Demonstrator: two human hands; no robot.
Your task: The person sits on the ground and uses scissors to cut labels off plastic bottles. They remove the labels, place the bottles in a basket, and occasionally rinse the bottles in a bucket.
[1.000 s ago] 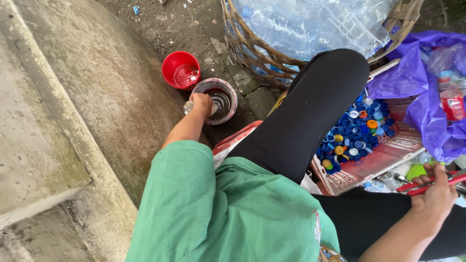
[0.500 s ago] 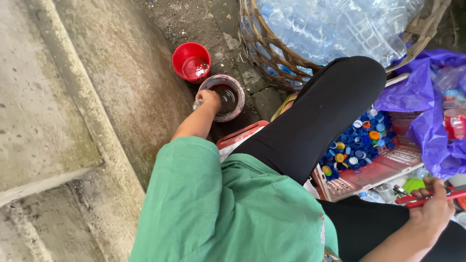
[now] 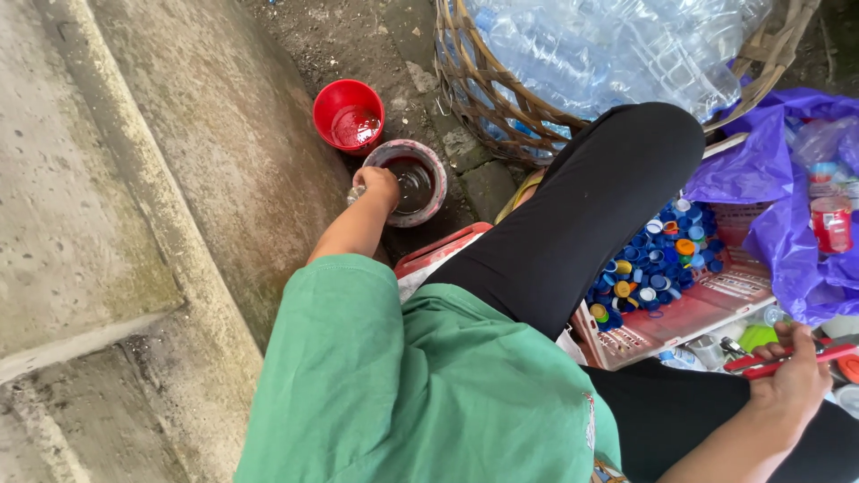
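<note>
My left hand point(image 3: 377, 184) reaches out over the near left rim of a round pot point(image 3: 438, 193) of dark liquid and is closed on a small clear bottle point(image 3: 356, 193), of which only a bit shows left of the fingers. At the lower right my right hand point(image 3: 799, 379) rests by my black-clad leg and grips a red-handled tool point(image 3: 829, 353). The tool's working end is hidden.
A red bucket point(image 3: 347, 114) with a little reddish liquid stands just beyond the pot. A woven basket point(image 3: 474, 98) full of clear plastic bottles stands behind. A pink tray point(image 3: 689, 315) holds several coloured bottle caps beside a purple bag point(image 3: 761, 170). A concrete ledge point(image 3: 134, 206) runs along the left.
The bottle in my left hand has come back from over the pot's middle to its left rim. My right hand has stayed put with the red tool.
</note>
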